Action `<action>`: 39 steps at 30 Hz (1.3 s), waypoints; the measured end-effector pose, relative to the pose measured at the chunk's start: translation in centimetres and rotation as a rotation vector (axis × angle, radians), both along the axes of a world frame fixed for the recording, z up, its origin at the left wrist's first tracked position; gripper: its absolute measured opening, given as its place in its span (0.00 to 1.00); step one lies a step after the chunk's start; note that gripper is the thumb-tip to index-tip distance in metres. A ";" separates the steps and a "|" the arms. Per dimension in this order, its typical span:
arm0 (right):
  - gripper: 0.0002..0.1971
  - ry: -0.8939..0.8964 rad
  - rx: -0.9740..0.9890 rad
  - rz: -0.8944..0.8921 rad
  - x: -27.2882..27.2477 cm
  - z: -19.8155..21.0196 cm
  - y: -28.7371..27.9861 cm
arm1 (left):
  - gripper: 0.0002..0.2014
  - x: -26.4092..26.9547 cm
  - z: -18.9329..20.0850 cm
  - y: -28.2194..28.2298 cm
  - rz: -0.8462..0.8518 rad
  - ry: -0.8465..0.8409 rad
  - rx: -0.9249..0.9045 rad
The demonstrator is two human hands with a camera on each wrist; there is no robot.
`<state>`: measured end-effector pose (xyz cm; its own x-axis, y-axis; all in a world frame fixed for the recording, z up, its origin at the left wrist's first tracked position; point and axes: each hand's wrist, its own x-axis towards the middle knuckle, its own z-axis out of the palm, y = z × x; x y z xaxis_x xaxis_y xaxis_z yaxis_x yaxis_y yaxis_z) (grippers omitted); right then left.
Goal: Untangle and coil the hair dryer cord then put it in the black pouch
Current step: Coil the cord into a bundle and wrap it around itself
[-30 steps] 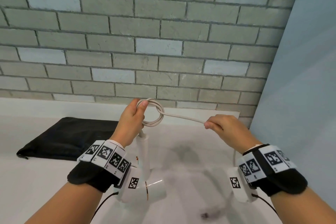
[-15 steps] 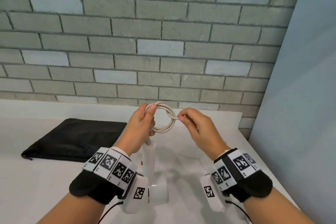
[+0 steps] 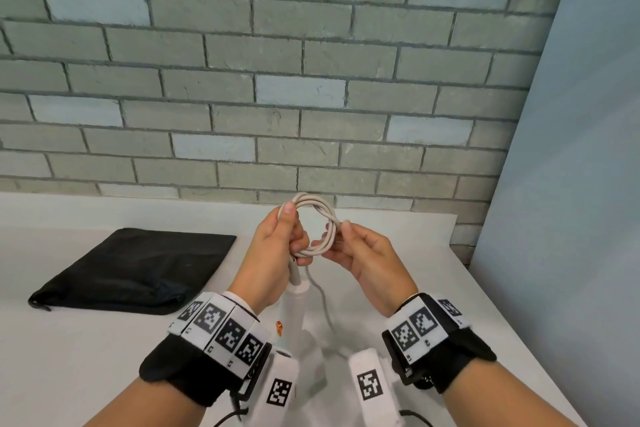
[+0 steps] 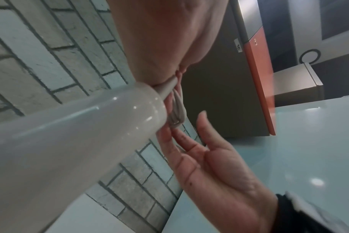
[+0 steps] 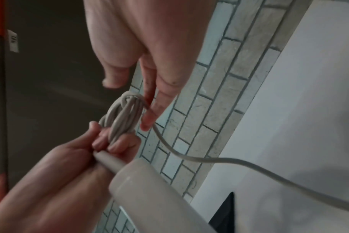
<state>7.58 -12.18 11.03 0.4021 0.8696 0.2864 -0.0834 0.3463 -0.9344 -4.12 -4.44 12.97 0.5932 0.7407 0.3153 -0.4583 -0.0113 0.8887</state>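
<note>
My left hand (image 3: 294,230) grips a small coil of pale beige cord (image 3: 317,210) in the air, thumb on top and fingers curled through the loops. The white hair dryer (image 3: 294,308) hangs below that hand by its cord end; its handle (image 4: 70,134) fills the left wrist view. My right hand (image 3: 334,236) is at the coil's right side, thumb and fingers pinching the cord against the loops (image 5: 124,116). A loose length of cord (image 5: 229,162) trails from the coil down toward the table. The black pouch (image 3: 138,270) lies flat on the table at the left.
The white table (image 3: 86,357) runs back to a grey brick wall (image 3: 311,97). A pale blue panel (image 3: 571,218) stands along the right side. Both wrists carry bands with black-and-white markers.
My right hand has come in from the right to the coil, bringing the stretched cord with it. The coil in my left hand has gained a loop.
</note>
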 end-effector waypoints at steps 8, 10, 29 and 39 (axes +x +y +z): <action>0.14 0.229 -0.191 -0.060 -0.1 1.8 0.9 | 0.15 0.6 -0.7 -0.3 0.225 0.217 0.305; 0.07 0.281 -0.187 -0.050 -0.3 2.2 1.1 | 0.14 0.8 -0.6 -0.6 0.233 0.216 0.359; 0.05 0.268 -0.029 0.146 -1.1 3.5 0.3 | 0.12 1.1 -0.3 -0.4 0.312 0.202 0.386; 0.15 -0.220 -0.406 0.033 -0.4 4.2 -0.9 | 0.10 1.4 -0.1 0.2 0.391 0.248 0.418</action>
<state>7.17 -13.10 15.20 0.3399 0.9405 -0.0041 0.1276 -0.0504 -0.9905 -2.75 -4.29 12.89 0.3961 0.7614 0.5133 -0.1309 -0.5065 0.8523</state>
